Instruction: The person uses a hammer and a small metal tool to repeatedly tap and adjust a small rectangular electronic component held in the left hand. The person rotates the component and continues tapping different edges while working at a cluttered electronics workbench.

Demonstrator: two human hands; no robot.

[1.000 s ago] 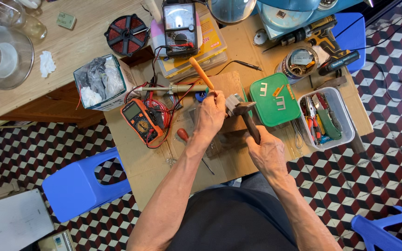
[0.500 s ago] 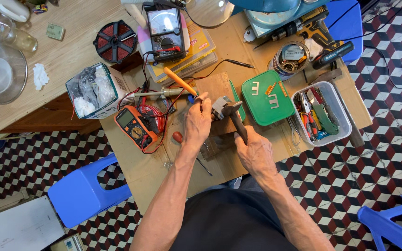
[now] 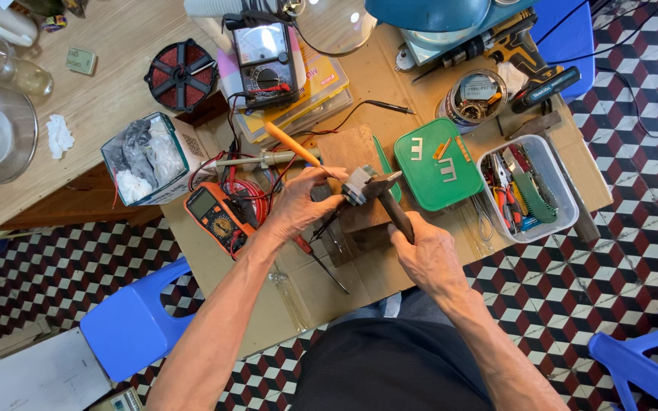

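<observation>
My left hand [image 3: 301, 202] grips an orange-handled screwdriver [image 3: 291, 144] and steadies a small grey metal block [image 3: 359, 183] over a wooden board [image 3: 353, 148]. My right hand [image 3: 425, 250] is closed on the dark handle of a tool [image 3: 394, 209] whose head rests against that block. Both hands meet at the middle of the cardboard-covered table [image 3: 306, 285].
An orange multimeter [image 3: 215, 215] with red leads lies left of my hands. A green lid [image 3: 436, 164] with small metal pieces and a clear tub of tools [image 3: 531, 186] sit to the right. Farther back are an analog meter [image 3: 266, 62], a red wire spool [image 3: 181, 74] and a cordless drill [image 3: 513, 46]. Blue stools [image 3: 132, 320] stand around.
My hands stay together on the block and tools; the right hand's tool head has shifted slightly against the block, and the view has drifted a little.
</observation>
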